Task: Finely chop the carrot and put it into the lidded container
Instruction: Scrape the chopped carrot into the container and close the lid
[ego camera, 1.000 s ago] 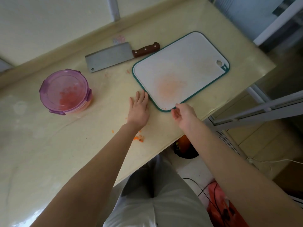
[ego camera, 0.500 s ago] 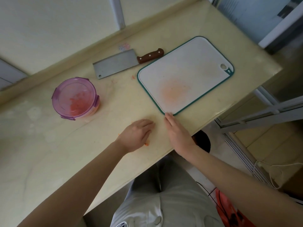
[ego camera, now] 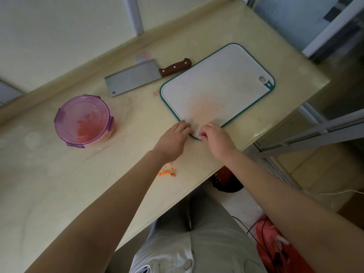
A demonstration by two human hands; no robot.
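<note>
Under the translucent purple lid (ego camera: pixel 82 115), carrot (ego camera: pixel 85 129) in fine orange bits

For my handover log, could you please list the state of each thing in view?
lidded container: lid on, chopped carrot inside.
cleaver: lying flat, untouched.
cutting board: bare, orange-stained.
carrot bits: spilled on counter.
left hand: fingers touching board corner.
right hand: fingers curled at board corner, grip unclear.
</note>
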